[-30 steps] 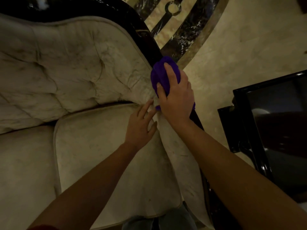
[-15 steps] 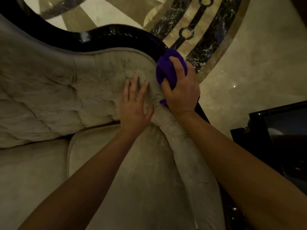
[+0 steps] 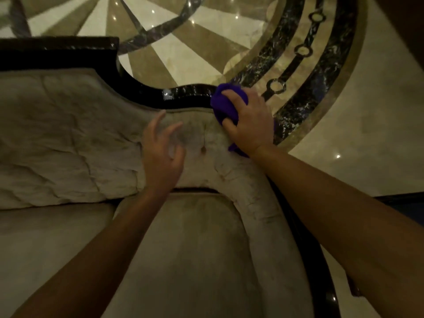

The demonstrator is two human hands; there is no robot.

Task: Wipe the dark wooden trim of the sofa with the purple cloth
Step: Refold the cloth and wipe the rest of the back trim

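The sofa's glossy dark wooden trim (image 3: 179,95) curves along the top of the tufted beige backrest (image 3: 68,138). My right hand (image 3: 250,122) is shut on the bunched purple cloth (image 3: 226,104) and presses it onto the trim at the backrest's right corner. The trim under the cloth is hidden. My left hand (image 3: 163,152) hovers just over the upholstery below the trim, fingers spread and holding nothing. The trim continues down the right armrest edge (image 3: 321,260), partly hidden by my right forearm.
Beige seat cushions (image 3: 188,260) fill the lower view. Beyond the sofa lies a polished marble floor (image 3: 378,111) with a dark inlaid ring pattern (image 3: 300,72).
My right hand has slid the cloth up along the trim, from the armrest onto the top curve of the backrest. My left hand lifted off the upholstery. The view tilted upward.
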